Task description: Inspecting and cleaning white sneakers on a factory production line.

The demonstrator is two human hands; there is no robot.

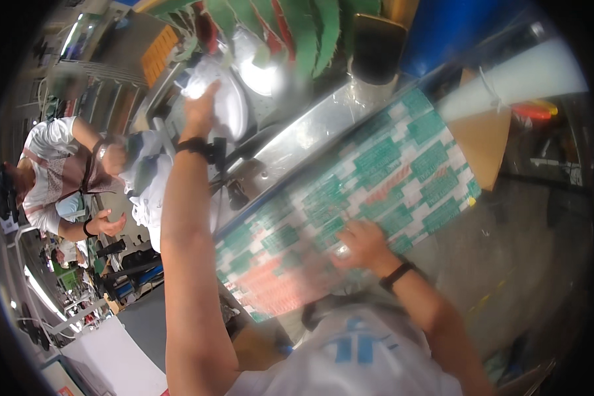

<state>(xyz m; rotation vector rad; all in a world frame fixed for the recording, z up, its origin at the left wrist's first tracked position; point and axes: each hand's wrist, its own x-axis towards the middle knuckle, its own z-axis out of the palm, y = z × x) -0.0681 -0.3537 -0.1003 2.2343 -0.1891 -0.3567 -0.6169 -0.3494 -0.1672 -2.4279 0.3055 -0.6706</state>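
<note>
My left hand (201,111) is stretched far forward beside a white rounded machine part (233,105). Its thumb points away from me. Glare washes out the other fingers, so I cannot tell whether they hold anything. My right hand (364,244) lies low over a long panel (376,158) patterned with green, white and pinkish printed blocks. Its fingers are loosely bent and slightly blurred. Nothing clearly shows in them. The panel slants from the lower left to the upper right along a shiny metal edge (310,135).
Green and red fabric strips (284,33) hang at the top beside a bright lamp (257,74). A dark box-shaped thing (377,49) and a thick white roll (515,79) lie at the right. At the left, a person (66,178) works near white cloth (148,191).
</note>
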